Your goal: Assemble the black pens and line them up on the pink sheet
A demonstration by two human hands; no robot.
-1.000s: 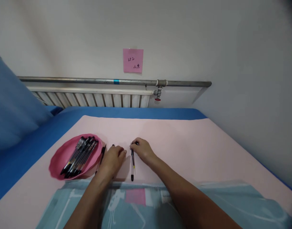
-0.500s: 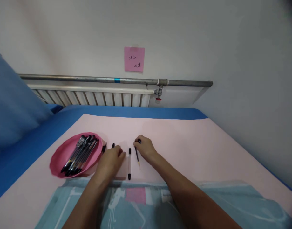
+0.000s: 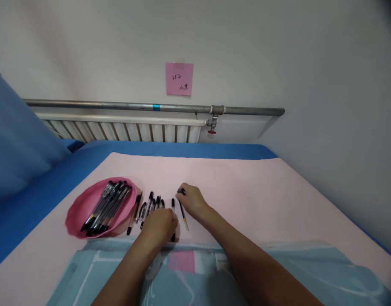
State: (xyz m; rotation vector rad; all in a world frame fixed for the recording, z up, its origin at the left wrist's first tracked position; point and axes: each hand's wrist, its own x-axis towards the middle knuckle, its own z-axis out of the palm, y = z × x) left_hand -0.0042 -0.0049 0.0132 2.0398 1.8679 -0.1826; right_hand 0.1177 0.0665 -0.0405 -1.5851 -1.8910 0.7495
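Note:
My left hand (image 3: 161,223) is closed over the middle of a clear pen barrel (image 3: 172,204) with black ends, which lies on the pink surface; its fingertips are partly hidden. My right hand (image 3: 192,200) pinches the upper end of a thin dark pen refill (image 3: 183,212) with a yellowish lower end, just right of the barrel. A small black piece (image 3: 183,192) shows at the right fingers. Left of my left hand lie several black pen caps and pen parts (image 3: 150,206), some behind the hand. A pen (image 3: 134,214) lies beside the pink basket.
The pink oval basket (image 3: 73,212) at left holds several black-capped pens (image 3: 109,206). A teal patterned cloth (image 3: 278,272) covers the near edge. Behind the pink surface (image 3: 233,191) run a blue edge, a radiator (image 3: 150,132) and a metal pipe (image 3: 118,105). A blue curtain (image 3: 19,140) hangs at left.
My left hand has moved right and nearer to me, from the pen parts onto the clear barrel, uncovering the caps. My right hand has shifted slightly left, still pinching the refill.

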